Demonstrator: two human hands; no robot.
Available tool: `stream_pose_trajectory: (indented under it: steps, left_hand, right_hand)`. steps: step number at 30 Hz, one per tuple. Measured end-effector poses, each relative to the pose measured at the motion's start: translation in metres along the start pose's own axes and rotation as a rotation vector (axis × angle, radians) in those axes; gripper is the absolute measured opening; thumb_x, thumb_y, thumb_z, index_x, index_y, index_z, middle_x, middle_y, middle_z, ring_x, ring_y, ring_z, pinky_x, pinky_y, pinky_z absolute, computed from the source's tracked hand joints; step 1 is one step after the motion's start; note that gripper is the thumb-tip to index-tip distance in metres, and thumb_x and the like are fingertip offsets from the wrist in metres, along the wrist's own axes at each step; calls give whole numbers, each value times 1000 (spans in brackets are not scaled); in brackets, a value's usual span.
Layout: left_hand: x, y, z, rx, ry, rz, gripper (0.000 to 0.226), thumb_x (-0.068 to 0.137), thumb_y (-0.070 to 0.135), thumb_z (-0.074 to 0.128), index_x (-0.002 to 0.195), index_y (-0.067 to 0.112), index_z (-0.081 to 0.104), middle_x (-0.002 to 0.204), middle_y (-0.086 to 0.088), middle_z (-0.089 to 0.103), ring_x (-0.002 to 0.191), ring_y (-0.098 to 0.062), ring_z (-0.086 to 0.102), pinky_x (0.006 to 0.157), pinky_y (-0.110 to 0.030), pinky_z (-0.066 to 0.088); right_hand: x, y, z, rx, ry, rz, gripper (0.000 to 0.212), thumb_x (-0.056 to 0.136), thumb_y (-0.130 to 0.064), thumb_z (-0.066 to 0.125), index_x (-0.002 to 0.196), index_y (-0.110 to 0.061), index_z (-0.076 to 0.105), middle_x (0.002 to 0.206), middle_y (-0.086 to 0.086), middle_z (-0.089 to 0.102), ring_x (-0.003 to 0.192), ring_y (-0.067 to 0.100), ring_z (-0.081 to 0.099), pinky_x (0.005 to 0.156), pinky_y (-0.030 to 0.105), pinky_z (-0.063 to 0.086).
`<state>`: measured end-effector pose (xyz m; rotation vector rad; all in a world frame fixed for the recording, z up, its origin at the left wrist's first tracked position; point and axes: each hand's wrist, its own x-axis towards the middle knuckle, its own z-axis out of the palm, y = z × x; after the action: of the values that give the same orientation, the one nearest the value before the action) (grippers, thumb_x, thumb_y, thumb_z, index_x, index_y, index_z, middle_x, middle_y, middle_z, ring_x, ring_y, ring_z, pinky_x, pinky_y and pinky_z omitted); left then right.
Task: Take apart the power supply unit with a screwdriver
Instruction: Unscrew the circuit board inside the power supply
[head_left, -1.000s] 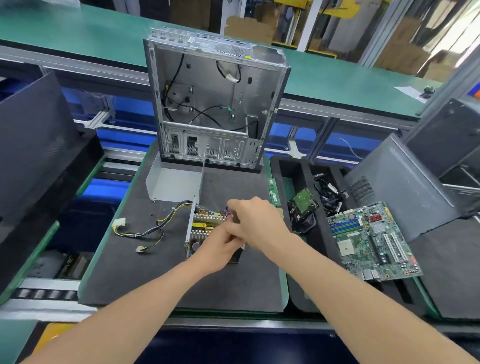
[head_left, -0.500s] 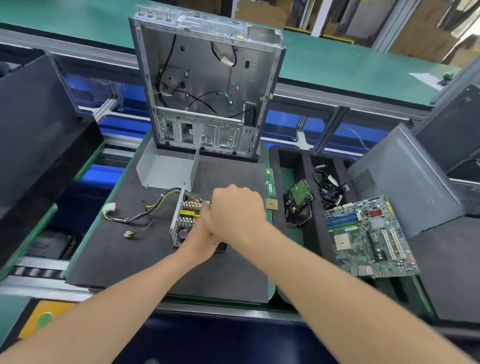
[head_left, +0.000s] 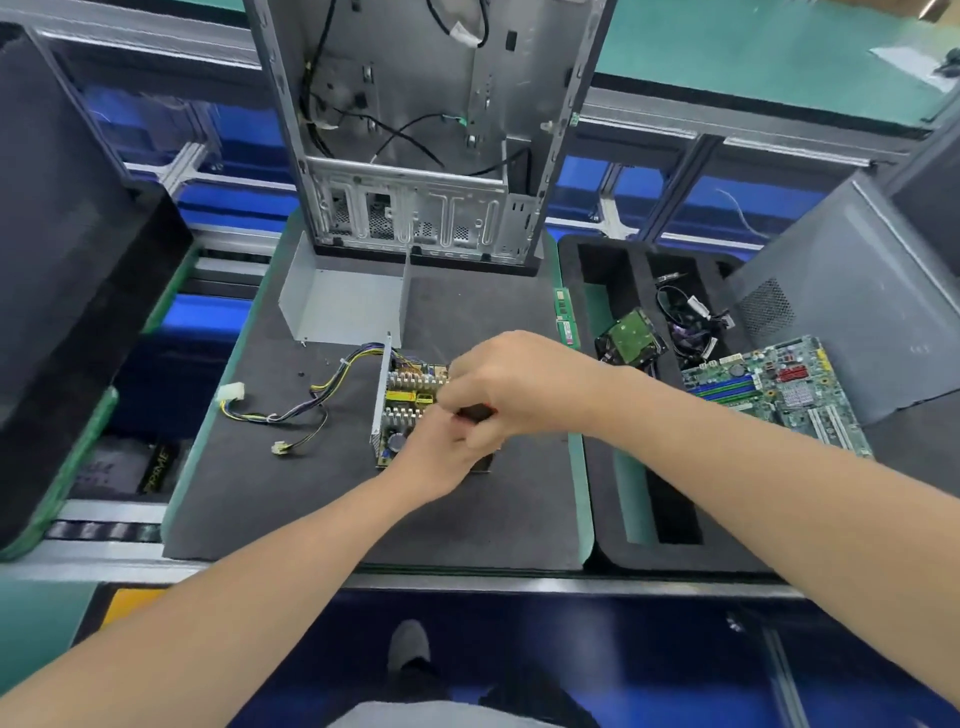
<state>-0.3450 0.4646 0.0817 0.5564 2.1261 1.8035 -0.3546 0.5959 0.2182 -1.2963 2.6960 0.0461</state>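
The power supply unit (head_left: 402, 410) lies open on the dark foam mat (head_left: 311, 519), its circuit board, heatsinks and yellow parts exposed. Its cable bundle (head_left: 296, 410) trails left to a white connector (head_left: 231, 392). The removed grey metal cover (head_left: 343, 306) stands just behind it. My right hand (head_left: 524, 384) grips a screwdriver (head_left: 475, 413) with a dark and red handle over the unit's right half; the tip is hidden. My left hand (head_left: 441, 457) sits below it with fingers curled on the unit's right side, touching my right hand.
An empty computer case (head_left: 421, 130) stands upright at the back of the mat. To the right, a black foam tray (head_left: 623, 519) holds a hard drive (head_left: 631, 338), cables (head_left: 691, 322) and a motherboard (head_left: 779, 389). Dark panels stand at the far left and right.
My view has tilted down and closer. Both hands stay together over the unit's right half, with only small shifts of my right hand on the screwdriver.
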Motion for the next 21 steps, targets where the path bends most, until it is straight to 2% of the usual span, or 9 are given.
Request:
stream_pose_trajectory:
  steps: [2,5,7,9,10,13,15,18,21]
  left_hand:
    - [-1,-3,-1,-20,25,-14,13,79,24,64,72,35,64,68,21,61,68,5,50,61,-24,42]
    - [-3,-11,0,-84,50,-38,22,83,7,64,89,27,57,76,24,66,71,10,55,63,-21,48]
    - [-3,-8,-2,-17,77,-5,45,85,5,61,100,47,51,82,33,66,73,12,58,62,-17,47]
    - [-2,-6,-4,51,100,30,66,88,0,58,94,65,48,80,30,66,73,15,58,57,-15,45]
    - [-2,-8,-4,73,106,41,60,88,3,58,93,61,48,76,23,64,75,17,57,57,-15,46]
    - [-5,-2,-8,57,98,-6,37,80,19,59,94,53,54,83,28,62,84,28,55,72,-3,48]
    - [-3,-7,-10,28,33,-58,34,79,22,61,91,54,63,81,31,66,84,13,62,74,0,44]
    - [2,-8,-11,-97,-74,-121,4,85,13,64,85,16,65,76,3,58,78,-15,49,66,-24,45]
    - [3,-11,-12,-17,-110,-75,13,78,33,60,70,25,54,68,8,45,69,-9,35,58,-30,32]
  right_hand:
    - [0,-4,-2,-8,17,43,15,82,-28,62,79,-16,55,70,-2,48,64,28,49,51,34,37]
    - [5,-25,7,-93,163,463,32,87,-42,58,74,-18,41,59,-2,36,59,33,54,49,29,24]
    - [15,-41,14,-88,213,812,48,94,-50,54,65,-18,33,58,-1,30,58,31,50,50,29,24]
    - [26,-50,20,25,241,974,52,98,-53,52,66,-18,31,60,-1,30,62,30,46,56,33,34]
    - [30,-49,22,95,245,999,48,99,-50,53,69,-17,34,61,-1,31,65,32,49,60,35,36]
    - [29,-42,25,212,231,931,29,92,-33,59,73,-18,43,65,1,42,69,34,54,58,33,34]
    - [24,-35,22,226,188,783,27,84,-29,61,69,-19,42,66,1,48,69,35,54,51,31,29]
    - [15,-21,11,198,80,431,17,78,-25,64,73,-17,50,59,-1,46,65,31,50,50,34,37]
    - [9,-5,-1,224,-10,158,16,77,-21,67,75,-14,54,58,-3,45,60,23,43,55,39,42]
